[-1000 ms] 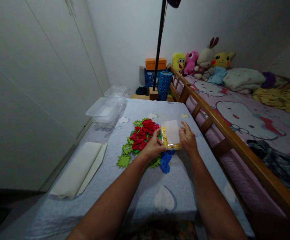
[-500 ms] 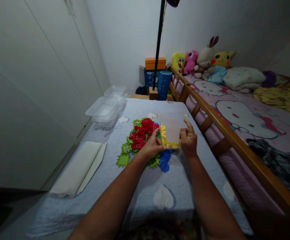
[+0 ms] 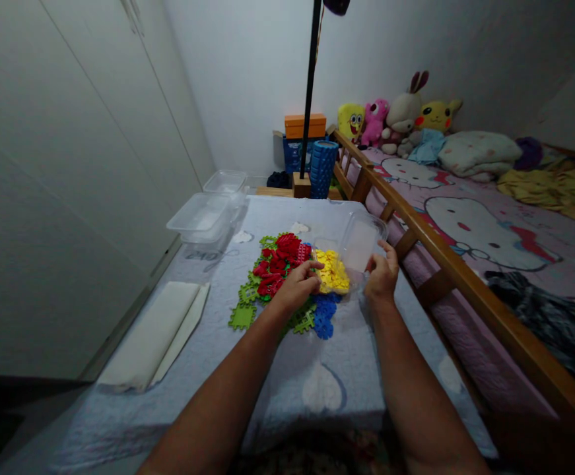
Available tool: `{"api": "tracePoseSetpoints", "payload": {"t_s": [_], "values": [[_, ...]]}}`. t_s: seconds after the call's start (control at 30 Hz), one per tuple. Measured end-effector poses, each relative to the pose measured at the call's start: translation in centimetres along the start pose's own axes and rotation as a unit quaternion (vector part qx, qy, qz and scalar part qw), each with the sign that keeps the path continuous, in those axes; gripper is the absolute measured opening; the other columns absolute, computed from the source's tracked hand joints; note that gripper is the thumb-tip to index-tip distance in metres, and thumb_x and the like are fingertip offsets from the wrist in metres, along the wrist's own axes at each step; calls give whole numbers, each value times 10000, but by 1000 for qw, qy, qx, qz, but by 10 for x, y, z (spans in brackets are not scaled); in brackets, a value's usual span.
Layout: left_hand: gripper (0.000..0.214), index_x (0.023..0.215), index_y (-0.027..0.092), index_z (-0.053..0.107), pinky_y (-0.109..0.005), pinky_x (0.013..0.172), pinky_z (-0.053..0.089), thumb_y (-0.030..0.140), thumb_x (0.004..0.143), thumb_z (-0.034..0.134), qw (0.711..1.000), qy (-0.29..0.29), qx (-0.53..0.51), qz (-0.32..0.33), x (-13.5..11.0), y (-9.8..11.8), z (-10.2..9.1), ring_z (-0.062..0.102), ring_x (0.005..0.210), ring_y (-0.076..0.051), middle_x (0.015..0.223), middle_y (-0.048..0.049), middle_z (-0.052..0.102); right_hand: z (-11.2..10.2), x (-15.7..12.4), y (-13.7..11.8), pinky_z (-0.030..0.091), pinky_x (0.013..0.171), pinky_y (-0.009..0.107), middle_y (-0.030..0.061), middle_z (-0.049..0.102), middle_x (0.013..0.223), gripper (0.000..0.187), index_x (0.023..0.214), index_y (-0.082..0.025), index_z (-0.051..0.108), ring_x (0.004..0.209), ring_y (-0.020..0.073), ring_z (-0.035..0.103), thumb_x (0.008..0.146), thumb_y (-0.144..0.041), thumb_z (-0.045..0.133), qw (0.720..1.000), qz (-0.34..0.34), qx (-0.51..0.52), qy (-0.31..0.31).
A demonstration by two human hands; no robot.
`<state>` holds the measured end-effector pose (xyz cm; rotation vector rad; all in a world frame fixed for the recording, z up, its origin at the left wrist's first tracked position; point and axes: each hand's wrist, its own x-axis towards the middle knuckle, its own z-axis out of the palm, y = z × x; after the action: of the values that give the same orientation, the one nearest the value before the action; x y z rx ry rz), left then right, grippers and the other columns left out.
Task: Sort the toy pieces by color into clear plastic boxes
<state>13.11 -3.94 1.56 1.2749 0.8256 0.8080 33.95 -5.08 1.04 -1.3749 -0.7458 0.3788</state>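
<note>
Yellow plastic pieces [image 3: 333, 274] lie in a small clear container over the middle of the table. My left hand [image 3: 297, 288] is at the container's left side, its fingers closed on the edge and one finger reaching over it. In my right hand [image 3: 383, 274] a clear plastic lid [image 3: 359, 243] is gripped by its near edge, tilted up and apart from the container. Red plastic pieces [image 3: 280, 260] and green gear-edged pieces [image 3: 242, 316] are heaped left of the container. Blue pieces [image 3: 323, 316] show below it, partly covered.
Stacked clear tubs [image 3: 201, 218] stand at the table's back left. A folded cream cloth or bag [image 3: 151, 336] lies at the left. A wooden bed rail [image 3: 410, 221] runs along the right side. Behind the table rise a black pole [image 3: 309, 92] and a blue foam roller [image 3: 323, 170].
The lid has come off the container and moved up and right with my right hand. The yellow pieces now show uncovered. My left hand stays at the container's left side.
</note>
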Motion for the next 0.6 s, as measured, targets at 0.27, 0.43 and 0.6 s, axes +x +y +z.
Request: {"api": "tracePoseSetpoints", "payload": {"t_s": [0.27, 0.43, 0.6], "values": [[386, 1025, 214, 533, -254, 658, 367, 217, 705, 748, 971, 174, 160, -32, 9, 1, 20, 522, 620, -142, 690, 66, 517, 7, 8, 18, 338, 496, 226, -109, 495, 534, 628, 1235, -196, 569, 489, 128, 467, 625, -339, 528, 993, 107, 50, -21], [309, 971, 193, 583, -257, 647, 354, 141, 684, 686, 952, 218, 213, -26, 12, 14, 25, 530, 655, -151, 721, 35, 569, 7, 6, 17, 343, 485, 211, -124, 492, 522, 594, 1178, -206, 593, 483, 112, 458, 599, -339, 621, 979, 152, 132, -22], [228, 943, 171, 656, -257, 620, 354, 162, 716, 629, 935, 261, 238, 27, 1, 30, 12, 542, 648, -152, 700, 24, 578, 7, 0, 9, 417, 495, 220, -121, 509, 539, 562, 1143, -225, 603, 512, 117, 489, 590, -288, 678, 958, 182, 206, -83]]}}
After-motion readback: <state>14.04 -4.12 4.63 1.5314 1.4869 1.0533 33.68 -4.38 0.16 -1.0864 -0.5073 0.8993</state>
